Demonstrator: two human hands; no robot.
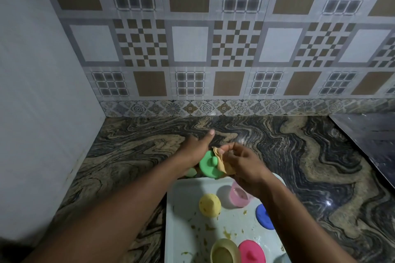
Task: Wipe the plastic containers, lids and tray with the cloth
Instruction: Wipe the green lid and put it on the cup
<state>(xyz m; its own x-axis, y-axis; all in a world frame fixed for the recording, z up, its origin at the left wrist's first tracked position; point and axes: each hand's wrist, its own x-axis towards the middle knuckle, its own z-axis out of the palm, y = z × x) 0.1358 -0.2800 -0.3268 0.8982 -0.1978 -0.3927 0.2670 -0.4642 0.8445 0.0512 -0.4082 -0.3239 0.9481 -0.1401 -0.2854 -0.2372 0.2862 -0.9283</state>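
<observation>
You are holding the green lid [208, 166] in your left hand [195, 149], just past the far edge of the tray [183, 209], with one finger sticking out straight. Your right hand [245, 164] is pinching the tan cloth [221, 161] against the lid's rim. The lid is looking light, stiff and smooth (probably slippery if damp), so gripping it by the rim is likely best, leaving the top face free for the soft cloth.

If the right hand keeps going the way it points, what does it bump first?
Probably the green lid held in the left hand; the right hand holds its cloth at the lid's edge.
</observation>
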